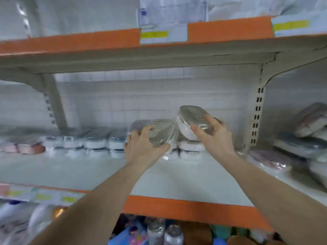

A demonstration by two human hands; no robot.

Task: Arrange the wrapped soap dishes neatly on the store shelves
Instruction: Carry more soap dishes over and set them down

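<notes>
Head view, looking into a store shelf (pixel 177 175) with an orange front edge. Two bare forearms reaching in from below.

Left hand (pixel 144 147) curled over a wrapped grey soap dish (pixel 161 132), fingers (pixel 139 132) hooked over its far edge and thumb under its near rim; dish tilted, held above the shelf and just in front of the stacked row. Right hand (pixel 215 134) grasping a second wrapped grey soap dish (pixel 192 119), fingers spread across its ribbed top, thumb on the near side; dish raised higher than the first, tilted toward the left, its clear wrap glinting. Two held dishes close together, touching or nearly so; cannot tell which.

Behind the hands, a row of wrapped soap dishes (pixel 92 142) stacked two high along the back of the shelf, white with dark tops, running off to the left; pinkish ones (pixel 30 148) at the far left end, blurred. More stacked dishes (pixel 190 147) directly beneath the right hand's dish. In the next bay on the right, a loose, tilted pile of wrapped dishes (pixel 304 137).

Above, an upper shelf edge (pixel 70 44) in orange with yellow-marked price labels (pixel 162 36). Below the front edge, bottles (pixel 155 230) on a lower level, blurred.
</notes>
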